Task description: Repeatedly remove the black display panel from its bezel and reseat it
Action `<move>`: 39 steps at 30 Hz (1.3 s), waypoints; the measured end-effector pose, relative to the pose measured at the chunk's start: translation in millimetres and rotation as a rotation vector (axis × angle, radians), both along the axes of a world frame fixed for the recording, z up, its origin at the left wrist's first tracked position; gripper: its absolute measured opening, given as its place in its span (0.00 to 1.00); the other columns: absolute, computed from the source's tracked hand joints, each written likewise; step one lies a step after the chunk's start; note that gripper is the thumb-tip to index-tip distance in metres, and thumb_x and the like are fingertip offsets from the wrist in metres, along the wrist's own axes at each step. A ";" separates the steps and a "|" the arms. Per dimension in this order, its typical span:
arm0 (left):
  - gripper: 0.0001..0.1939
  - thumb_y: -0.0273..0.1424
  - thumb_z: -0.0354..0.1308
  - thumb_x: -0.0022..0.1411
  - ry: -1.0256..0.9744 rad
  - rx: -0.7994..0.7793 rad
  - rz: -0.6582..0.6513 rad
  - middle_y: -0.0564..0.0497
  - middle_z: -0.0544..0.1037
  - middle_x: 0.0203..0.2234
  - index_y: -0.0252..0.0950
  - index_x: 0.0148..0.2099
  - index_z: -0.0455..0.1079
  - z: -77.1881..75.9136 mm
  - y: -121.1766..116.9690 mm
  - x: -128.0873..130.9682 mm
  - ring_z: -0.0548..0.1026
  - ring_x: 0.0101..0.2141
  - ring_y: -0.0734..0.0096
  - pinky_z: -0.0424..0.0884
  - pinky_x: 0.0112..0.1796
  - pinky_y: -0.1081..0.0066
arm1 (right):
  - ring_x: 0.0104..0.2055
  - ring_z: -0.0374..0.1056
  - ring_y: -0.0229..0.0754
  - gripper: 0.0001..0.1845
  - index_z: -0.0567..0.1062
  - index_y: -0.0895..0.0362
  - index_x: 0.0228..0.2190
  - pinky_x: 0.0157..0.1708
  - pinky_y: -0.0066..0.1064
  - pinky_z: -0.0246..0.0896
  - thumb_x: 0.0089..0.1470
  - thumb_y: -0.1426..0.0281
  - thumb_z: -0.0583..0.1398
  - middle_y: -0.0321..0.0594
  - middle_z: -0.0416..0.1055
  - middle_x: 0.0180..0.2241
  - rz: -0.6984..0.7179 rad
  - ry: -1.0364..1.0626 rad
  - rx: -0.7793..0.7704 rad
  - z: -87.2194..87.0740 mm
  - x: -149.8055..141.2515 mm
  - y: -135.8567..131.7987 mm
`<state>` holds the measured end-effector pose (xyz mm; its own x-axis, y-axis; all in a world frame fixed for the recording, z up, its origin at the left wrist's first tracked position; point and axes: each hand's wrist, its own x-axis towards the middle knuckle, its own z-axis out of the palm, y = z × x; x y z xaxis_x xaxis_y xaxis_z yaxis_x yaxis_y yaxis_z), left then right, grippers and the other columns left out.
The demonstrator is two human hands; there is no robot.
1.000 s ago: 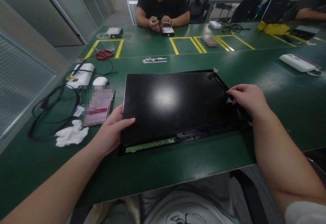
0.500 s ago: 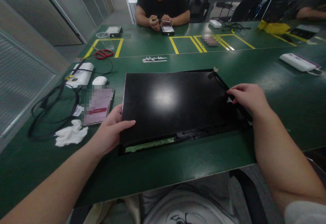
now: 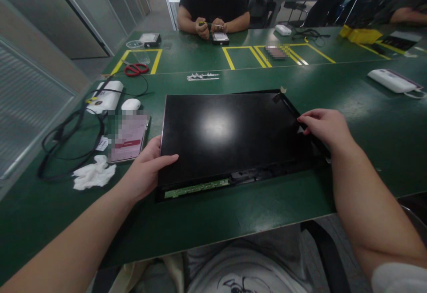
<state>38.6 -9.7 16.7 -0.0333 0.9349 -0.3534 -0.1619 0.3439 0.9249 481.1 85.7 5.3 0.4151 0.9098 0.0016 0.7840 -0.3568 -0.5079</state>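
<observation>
A black LCD screen panel (image 3: 207, 150) lies in front of me, its glossy face reflecting a lamp. A black back cover (image 3: 287, 102) shows beyond its right and upper edges, and a narrow green circuit board (image 3: 196, 189) runs along the near edge. My left hand (image 3: 147, 168) grips the panel's left side, thumb on the face, fingers underneath and hidden. At the right edge, my right hand (image 3: 322, 126) is closed in a pinch against the panel and cover; whatever is between the fingertips is too small to make out. A pale tab (image 3: 283, 90) sticks up at the far right corner.
Left of the panel lie a phone (image 3: 128, 139), crumpled tissue (image 3: 94, 174), a white mouse (image 3: 130, 105), black cables (image 3: 50, 150) and red-handled scissors (image 3: 136, 69). Small whitish strips (image 3: 203, 77) lie beyond it. Opposite, a person (image 3: 213, 4) handles a hard drive (image 3: 220, 38).
Both hands keep their places on the panel and cover. The whole view has shifted very slightly; nothing else has visibly moved.
</observation>
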 end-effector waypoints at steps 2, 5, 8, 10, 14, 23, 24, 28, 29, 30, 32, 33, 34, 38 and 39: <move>0.33 0.28 0.78 0.44 -0.001 0.003 -0.004 0.46 0.87 0.48 0.42 0.54 0.76 1.1 -0.5 -1.4 0.85 0.51 0.40 0.84 0.46 0.52 | 0.34 0.79 0.52 0.10 0.86 0.51 0.35 0.46 0.46 0.72 0.55 0.62 0.65 0.38 0.74 0.18 0.000 -0.004 -0.002 -0.5 0.7 0.1; 0.28 0.31 0.78 0.48 0.016 0.049 -0.036 0.46 0.87 0.49 0.42 0.53 0.80 1.9 -0.5 -6.7 0.84 0.54 0.38 0.83 0.49 0.51 | 0.34 0.78 0.51 0.12 0.86 0.52 0.36 0.47 0.44 0.70 0.55 0.61 0.65 0.37 0.73 0.18 -0.015 0.002 -0.020 0.6 0.9 -0.4; 0.26 0.33 0.79 0.48 0.083 0.135 -0.074 0.46 0.86 0.54 0.44 0.52 0.83 0.6 0.9 -15.0 0.79 0.61 0.36 0.78 0.59 0.46 | 0.32 0.76 0.49 0.13 0.87 0.53 0.38 0.45 0.41 0.68 0.55 0.61 0.65 0.37 0.72 0.17 -0.027 0.021 -0.042 4.6 -1.0 -2.1; 0.25 0.36 0.79 0.51 0.184 0.236 -0.087 0.47 0.82 0.63 0.46 0.53 0.84 -2.0 2.6 -21.3 0.70 0.69 0.36 0.66 0.69 0.45 | 0.29 0.74 0.47 0.12 0.86 0.54 0.37 0.44 0.40 0.67 0.54 0.62 0.65 0.36 0.71 0.17 -0.035 0.030 -0.039 8.4 -4.0 -3.9; 0.25 0.44 0.77 0.55 0.459 0.355 -0.125 0.47 0.67 0.76 0.46 0.55 0.85 -10.1 7.0 -31.8 0.47 0.79 0.39 0.41 0.76 0.42 | 0.25 0.68 0.43 0.10 0.86 0.55 0.34 0.42 0.40 0.66 0.52 0.64 0.67 0.35 0.70 0.18 -0.080 0.061 -0.021 15.2 -12.0 -7.2; 0.24 0.46 0.75 0.57 0.572 0.356 -0.243 0.38 0.71 0.72 0.42 0.52 0.85 -21.1 12.4 -35.8 0.51 0.79 0.37 0.48 0.75 0.40 | 0.22 0.64 0.41 0.07 0.85 0.54 0.30 0.36 0.41 0.66 0.46 0.65 0.69 0.37 0.72 0.21 -0.136 0.118 0.038 12.4 -11.4 -6.9; 0.24 0.46 0.75 0.57 0.582 0.354 -0.248 0.38 0.70 0.73 0.42 0.53 0.85 -22.1 12.7 -36.6 0.50 0.79 0.37 0.48 0.75 0.41 | 0.22 0.64 0.41 0.07 0.85 0.54 0.30 0.35 0.41 0.65 0.46 0.65 0.69 0.37 0.72 0.21 -0.142 0.119 0.033 12.5 -11.4 -6.8; 0.25 0.47 0.75 0.56 0.640 0.345 -0.244 0.38 0.67 0.74 0.41 0.53 0.84 -26.8 14.1 -40.5 0.51 0.78 0.35 0.49 0.75 0.41 | 0.22 0.63 0.41 0.08 0.85 0.54 0.30 0.35 0.41 0.64 0.46 0.65 0.68 0.38 0.72 0.21 -0.142 0.119 0.028 13.8 -12.6 -7.8; 0.26 0.48 0.75 0.56 0.656 0.348 -0.240 0.38 0.65 0.75 0.41 0.53 0.84 -28.3 14.5 -41.4 0.51 0.78 0.34 0.49 0.74 0.40 | 0.23 0.63 0.42 0.08 0.85 0.54 0.30 0.35 0.41 0.64 0.46 0.65 0.68 0.37 0.71 0.20 -0.146 0.119 0.034 13.9 -12.8 -8.3; 0.28 0.48 0.75 0.55 0.672 0.350 -0.238 0.37 0.64 0.76 0.40 0.54 0.83 -29.7 14.8 -42.2 0.52 0.78 0.33 0.50 0.74 0.41 | 0.23 0.63 0.42 0.09 0.85 0.54 0.30 0.34 0.41 0.64 0.46 0.64 0.68 0.37 0.70 0.19 -0.148 0.120 0.037 13.9 -13.0 -8.7; 0.31 0.48 0.75 0.56 0.708 0.355 -0.239 0.35 0.62 0.76 0.38 0.57 0.82 -32.4 15.1 -43.7 0.53 0.78 0.34 0.51 0.74 0.42 | 0.23 0.63 0.43 0.09 0.85 0.53 0.30 0.34 0.41 0.64 0.45 0.63 0.68 0.37 0.70 0.19 -0.148 0.123 0.042 13.5 -12.9 -9.1; 0.33 0.48 0.74 0.56 0.728 0.357 -0.237 0.35 0.61 0.76 0.37 0.59 0.81 -33.4 14.9 -44.2 0.54 0.77 0.34 0.51 0.74 0.43 | 0.23 0.63 0.42 0.09 0.85 0.53 0.30 0.34 0.41 0.64 0.45 0.63 0.68 0.37 0.70 0.19 -0.147 0.128 0.043 13.2 -12.6 -9.1; 0.34 0.48 0.74 0.56 0.747 0.357 -0.236 0.35 0.61 0.76 0.37 0.61 0.80 -34.1 14.6 -44.5 0.55 0.77 0.35 0.51 0.74 0.43 | 0.23 0.63 0.42 0.09 0.85 0.53 0.30 0.34 0.41 0.64 0.45 0.63 0.68 0.37 0.70 0.19 -0.143 0.132 0.040 12.8 -12.2 -9.0; 0.39 0.49 0.71 0.60 0.759 0.359 -0.252 0.36 0.58 0.78 0.39 0.69 0.74 -35.0 11.8 -43.3 0.55 0.77 0.37 0.52 0.74 0.41 | 0.23 0.62 0.41 0.09 0.86 0.54 0.32 0.34 0.41 0.63 0.47 0.64 0.69 0.37 0.71 0.20 -0.150 0.132 0.031 11.6 -10.2 -7.4; 0.40 0.49 0.70 0.61 0.754 0.368 -0.253 0.36 0.58 0.78 0.39 0.71 0.72 -34.8 11.1 -42.4 0.55 0.77 0.37 0.52 0.74 0.41 | 0.23 0.62 0.41 0.09 0.86 0.54 0.32 0.34 0.41 0.62 0.47 0.64 0.69 0.37 0.71 0.20 -0.148 0.128 0.030 11.5 -9.9 -7.0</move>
<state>-3.9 1.4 -18.1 0.0877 0.9961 0.0047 0.5780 -0.0547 0.8142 471.2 78.7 16.8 0.5425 0.8394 -0.0339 0.6525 -0.4464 -0.6123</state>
